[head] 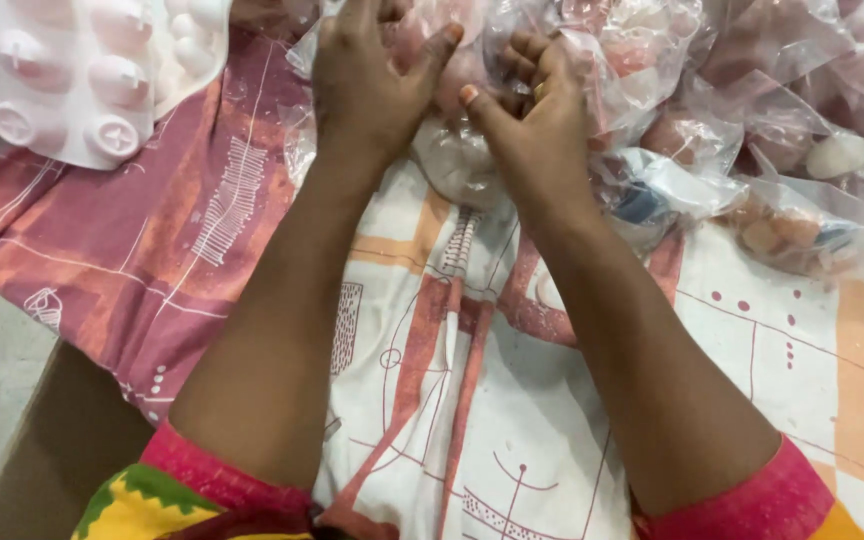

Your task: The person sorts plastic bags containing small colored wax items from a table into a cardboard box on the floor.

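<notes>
**Both hands on one clear bag at the edge of the pile**

Closely paired, both hands work the same spot. Left hand [367, 85]: fingers spread and laid flat over the top of a small clear plastic bag [457, 150], thumb out to the side; it presses or steadies more than it grips, and whether any fingertip pinches the film cannot be told. Right hand [532, 100]: fingers curled in towards the palm, thumb stretched across towards the left hand, seemingly pinching the film of the same bag near its top; the exact hold is hidden by the knuckles.

The bag lies between and just under the two hands, on the near edge of a pile of bags [752, 130], touching its neighbours. It holds something pale and rounded; the contents are blurred.

Judgement on doing this well: keep the left hand as the anchor and let the right do the fine finger work, close to the bag's mouth, so the thin film does not tear. Lifting the bag slightly clear of the pile would stop neighbouring film being caught.

Outward: patterned cloth [472, 400] in red, white and orange under everything; a white moulded plastic tray [102, 80] with round pockets at upper left, well apart; a brown cardboard box [62, 450] edge at lower left.
</notes>
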